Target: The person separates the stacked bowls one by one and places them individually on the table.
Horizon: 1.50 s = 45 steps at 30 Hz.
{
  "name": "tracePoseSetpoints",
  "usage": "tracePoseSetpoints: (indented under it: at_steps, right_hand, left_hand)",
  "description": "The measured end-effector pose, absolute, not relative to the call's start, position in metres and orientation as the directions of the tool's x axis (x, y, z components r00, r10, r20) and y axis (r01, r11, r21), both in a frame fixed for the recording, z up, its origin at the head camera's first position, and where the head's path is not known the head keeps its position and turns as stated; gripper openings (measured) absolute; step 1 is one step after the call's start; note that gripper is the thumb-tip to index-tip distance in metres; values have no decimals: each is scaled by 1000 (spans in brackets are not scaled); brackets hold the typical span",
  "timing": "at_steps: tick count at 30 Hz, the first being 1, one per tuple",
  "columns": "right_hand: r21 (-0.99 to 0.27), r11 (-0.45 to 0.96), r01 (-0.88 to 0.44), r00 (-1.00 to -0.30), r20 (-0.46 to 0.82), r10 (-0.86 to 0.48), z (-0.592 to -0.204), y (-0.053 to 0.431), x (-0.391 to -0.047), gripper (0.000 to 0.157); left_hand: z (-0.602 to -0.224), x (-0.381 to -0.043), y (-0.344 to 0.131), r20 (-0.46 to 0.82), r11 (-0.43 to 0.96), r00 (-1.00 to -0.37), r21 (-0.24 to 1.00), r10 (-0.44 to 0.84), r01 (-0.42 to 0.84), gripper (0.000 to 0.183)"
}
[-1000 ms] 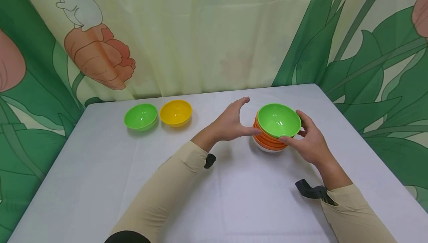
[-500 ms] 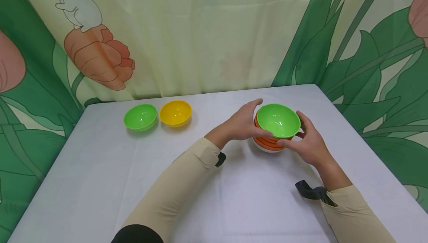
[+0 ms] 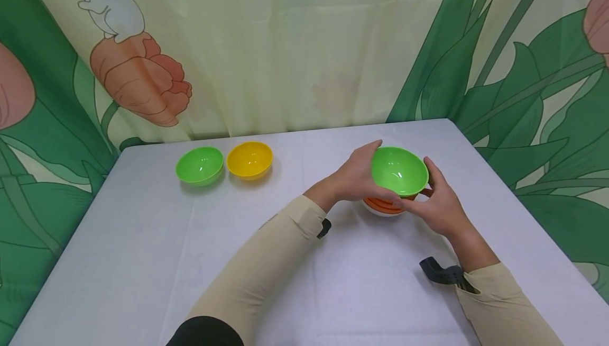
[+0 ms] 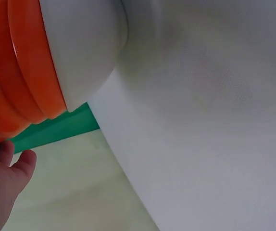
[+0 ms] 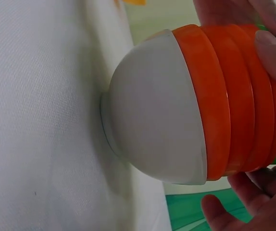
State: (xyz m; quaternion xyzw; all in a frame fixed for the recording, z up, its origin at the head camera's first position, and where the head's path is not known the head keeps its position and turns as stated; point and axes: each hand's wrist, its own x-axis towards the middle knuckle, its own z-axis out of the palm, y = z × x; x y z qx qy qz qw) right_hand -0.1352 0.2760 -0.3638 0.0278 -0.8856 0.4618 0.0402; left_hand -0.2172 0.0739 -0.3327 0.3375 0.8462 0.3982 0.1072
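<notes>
A stack of bowls stands on the table, a white bowl [image 5: 152, 110] at the bottom, several orange bowls [image 5: 224, 96] above it and a green bowl [image 3: 399, 171] on top. My left hand [image 3: 363, 176] curves round the stack's left side near the top, its thumb in front below the green rim. On the right side, my right hand [image 3: 440, 198] holds the stack's upper part, thumb in front and fingers behind. The two thumbs nearly meet. In the left wrist view, fingertips [image 4: 25, 163] lie close against an orange bowl. My left hand hides part of the orange bowls from above.
A second green bowl [image 3: 200, 166] and a yellow bowl [image 3: 250, 161] stand side by side at the back left of the white-covered table [image 3: 238, 219]. Behind the table hangs a printed curtain [image 3: 295, 60].
My left hand has moved right, from beside the stack to round its upper left side. My right hand has kept its hold, and the stack and other bowls stand where they were.
</notes>
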Motion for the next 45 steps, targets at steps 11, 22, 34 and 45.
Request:
tracePoseSetpoints:
  at_steps: [11, 22, 34, 45]
  right_hand:
    - [-819, 567, -88, -994, 107, -1, -366, 274, -137, 110]
    - [-813, 575, -91, -993, 116, 7, -368, 274, -136, 114]
    - [-814, 537, -220, -971, 234, -42, -373, 274, -141, 99]
    - [-812, 542, -216, -972, 230, -43, -371, 273, -140, 96]
  left_hand:
    - [-331, -217, 80, 89, 509, -744, 676, 662, 533, 118]
    - [-331, -216, 81, 84, 512, -753, 685, 652, 519, 118]
    - [-323, -212, 72, 165, 409, -757, 759, 632, 507, 111]
    - [-312, -202, 57, 192, 362, -782, 804, 594, 472, 112]
